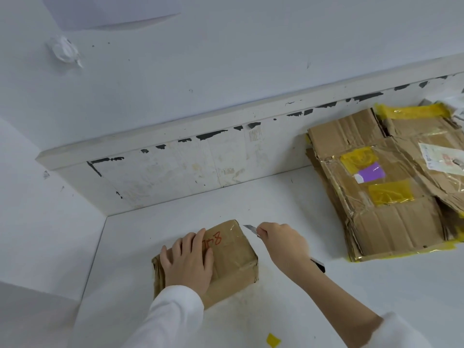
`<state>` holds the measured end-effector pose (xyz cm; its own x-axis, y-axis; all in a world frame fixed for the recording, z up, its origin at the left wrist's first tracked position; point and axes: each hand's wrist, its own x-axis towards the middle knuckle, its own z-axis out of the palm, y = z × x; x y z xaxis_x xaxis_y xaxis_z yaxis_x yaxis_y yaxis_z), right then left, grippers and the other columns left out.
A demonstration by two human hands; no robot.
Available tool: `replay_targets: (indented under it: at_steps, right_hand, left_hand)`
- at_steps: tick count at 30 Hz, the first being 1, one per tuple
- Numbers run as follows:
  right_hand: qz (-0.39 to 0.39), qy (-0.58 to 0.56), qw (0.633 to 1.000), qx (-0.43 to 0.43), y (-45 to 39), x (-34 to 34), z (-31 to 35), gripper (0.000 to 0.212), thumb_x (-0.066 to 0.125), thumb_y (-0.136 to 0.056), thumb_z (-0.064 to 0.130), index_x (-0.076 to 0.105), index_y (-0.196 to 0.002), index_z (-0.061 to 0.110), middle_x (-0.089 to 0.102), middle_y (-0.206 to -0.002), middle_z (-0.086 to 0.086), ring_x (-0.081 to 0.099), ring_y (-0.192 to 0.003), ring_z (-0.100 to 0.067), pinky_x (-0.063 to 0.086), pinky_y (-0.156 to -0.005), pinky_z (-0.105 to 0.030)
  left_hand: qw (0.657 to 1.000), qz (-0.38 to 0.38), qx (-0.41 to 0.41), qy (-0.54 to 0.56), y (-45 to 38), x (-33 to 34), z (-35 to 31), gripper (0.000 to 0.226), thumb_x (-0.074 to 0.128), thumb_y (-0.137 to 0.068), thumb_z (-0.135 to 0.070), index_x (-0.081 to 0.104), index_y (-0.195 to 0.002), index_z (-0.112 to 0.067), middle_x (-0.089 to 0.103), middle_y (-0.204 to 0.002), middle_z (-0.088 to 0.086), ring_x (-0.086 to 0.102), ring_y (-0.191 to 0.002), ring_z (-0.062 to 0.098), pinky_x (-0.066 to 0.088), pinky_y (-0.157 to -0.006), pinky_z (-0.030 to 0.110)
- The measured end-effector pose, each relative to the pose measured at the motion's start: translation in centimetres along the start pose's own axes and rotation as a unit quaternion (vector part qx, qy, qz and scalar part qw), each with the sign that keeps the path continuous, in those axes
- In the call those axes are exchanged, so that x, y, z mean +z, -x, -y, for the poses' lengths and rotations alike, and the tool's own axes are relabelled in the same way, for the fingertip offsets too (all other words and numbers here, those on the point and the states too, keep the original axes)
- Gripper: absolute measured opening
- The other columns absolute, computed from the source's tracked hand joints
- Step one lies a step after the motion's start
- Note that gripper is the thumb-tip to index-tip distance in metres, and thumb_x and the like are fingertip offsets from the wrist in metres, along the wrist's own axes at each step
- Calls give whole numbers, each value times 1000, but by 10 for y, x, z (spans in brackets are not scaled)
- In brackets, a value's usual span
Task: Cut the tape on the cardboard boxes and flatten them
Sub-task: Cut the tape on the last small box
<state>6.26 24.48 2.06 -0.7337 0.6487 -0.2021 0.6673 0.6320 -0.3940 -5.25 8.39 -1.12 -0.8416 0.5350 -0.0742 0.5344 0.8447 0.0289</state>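
Brown cardboard sits under your left hand [187, 259] — a small taped box [226, 262] with red numbers written on its top, resting on the white table [288, 197] near its left edge. Your left palm lies flat on the box's top, fingers straight and spread, covering part of the red writing.

Your right hand [282, 244] is curled round a utility knife [253, 231]; the silver blade sticks out past your fingers and points at the box's far right corner, just beside it but, as far as you can see, not touching. The knife's dark rear end shows behind your wrist.

Off to your right, well apart from the box, a stack of flattened cardboard [391, 187] lies against the table's low back wall [175, 169], patched with yellow tape and a purple label. A scrap of yellow tape [273, 340] lies on the table near you — between your two sleeves.
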Motion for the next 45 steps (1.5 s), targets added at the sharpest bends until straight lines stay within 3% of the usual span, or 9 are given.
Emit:
replay_targets:
  at_steps: [11, 17, 23, 32, 38, 41, 43, 45]
  right_hand:
    - [13, 110, 994, -17, -2, -4, 13, 23, 44, -88, -1, 38, -84, 21, 32, -64, 4, 27, -48, -12, 17, -43, -25]
    - [11, 144, 989, -43, -2, -7, 14, 25, 43, -88, -3, 36, -86, 20, 30, -63, 3, 27, -49, -12, 18, -42, -25]
    - [15, 140, 988, -66, -2, -2, 2, 21, 41, -98, 12, 35, -81, 21, 32, -62, 5, 28, -47, -12, 18, -42, -26]
    - [25, 125, 989, -73, 18, 5, -12, 16, 39, -100, 16, 37, -86, 22, 32, -63, 4, 28, -49, -14, 21, -42, -25]
    - [28, 128, 988, -79, 34, 7, -22, 12, 38, -101, 19, 44, -92, 25, 35, -65, 3, 40, -63, -24, 23, -44, -24]
    - [19, 70, 995, -62, 40, 4, -29, 21, 31, -102, 27, 50, -94, 22, 46, -69, 2, 43, -64, -22, 28, -48, -27]
    - [18, -73, 997, -31, 44, 5, -30, 24, 32, -102, 27, 49, -88, 19, 59, -70, 4, 45, -56, -14, 33, -50, -28]
    - [38, -261, 965, 7, 49, 6, -22, 21, 39, -100, 30, 45, -81, 22, 64, -68, 6, 41, -38, -4, 33, -42, -20]
  left_hand:
    - [999, -1, -5, 32, 2, -2, -1, 49, 22, -97, -44, 14, -145, -39, 25, -143, -18, 19, -134, 10, 1, -111, 45]
    - [998, 26, -4, 55, 1, -4, -2, 47, 23, -98, -42, 15, -144, -39, 23, -142, -17, 14, -136, 14, 4, -112, 57]
    - [998, 32, -12, 58, 2, -7, -2, 46, 22, -99, -41, 15, -144, -39, 24, -142, -16, 13, -138, 18, 3, -112, 60]
    - [997, 38, -10, 63, 1, -9, -4, 46, 23, -100, -41, 16, -144, -38, 25, -143, -15, 11, -139, 21, 3, -112, 60]
    - [998, 37, -7, 47, 2, -9, -3, 46, 22, -100, -41, 15, -145, -37, 25, -143, -14, 12, -139, 21, 3, -112, 60]
    - [999, 39, -7, 12, 0, -12, -4, 46, 21, -100, -43, 15, -145, -37, 28, -142, -14, 21, -135, 18, 8, -111, 61]
    - [998, 39, -15, -47, -2, -17, -6, 47, 18, -98, -47, 16, -144, -36, 34, -140, -11, 34, -128, 19, 15, -107, 61]
    - [993, 58, -31, -94, -6, -22, -3, 49, 15, -97, -53, 20, -141, -32, 42, -133, -7, 44, -118, 22, 24, -101, 54]
